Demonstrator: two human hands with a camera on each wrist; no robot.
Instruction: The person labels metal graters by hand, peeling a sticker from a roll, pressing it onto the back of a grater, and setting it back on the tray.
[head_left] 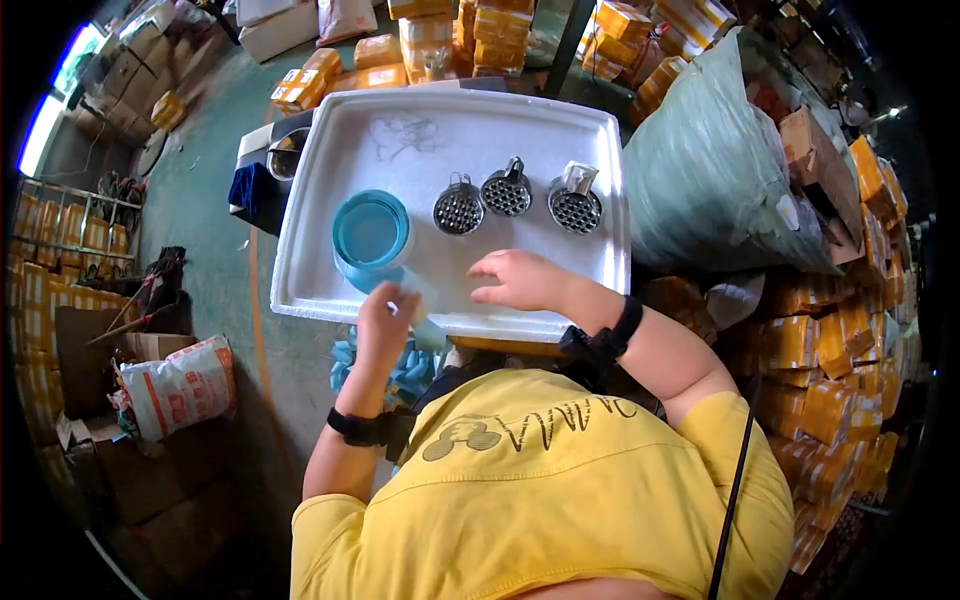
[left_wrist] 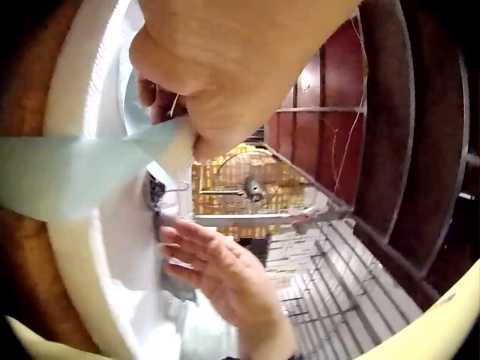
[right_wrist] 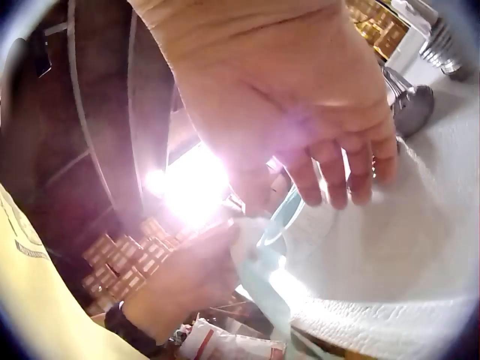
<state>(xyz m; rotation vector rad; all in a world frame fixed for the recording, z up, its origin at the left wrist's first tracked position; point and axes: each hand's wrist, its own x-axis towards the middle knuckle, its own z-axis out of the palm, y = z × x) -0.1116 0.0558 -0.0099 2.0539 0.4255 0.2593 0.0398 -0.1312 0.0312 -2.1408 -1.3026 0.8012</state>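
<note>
My left hand (head_left: 387,318) is at the front left of a white foam lid (head_left: 460,285), pinching a pale blue ribbon (left_wrist: 82,169) with curled fingers. The ribbon hangs from the hand over the lid's near edge in the left wrist view. Just beyond that hand sits a round teal-rimmed tub (head_left: 343,222). My right hand (head_left: 525,281) hovers above the front of the lid, fingers extended and nothing held. In the right wrist view its fingers are spread apart near the ribbon. Behind it stand several shiny metal pieces with perforated round faces (head_left: 459,212).
A heap of looped blue ribbon (head_left: 405,370) lies below the lid's near edge. A large pale green sack (head_left: 710,165) bulges beside the lid on the right. Orange-taped cartons (head_left: 425,45) are stacked behind. A white printed bag (head_left: 180,388) stands at the left.
</note>
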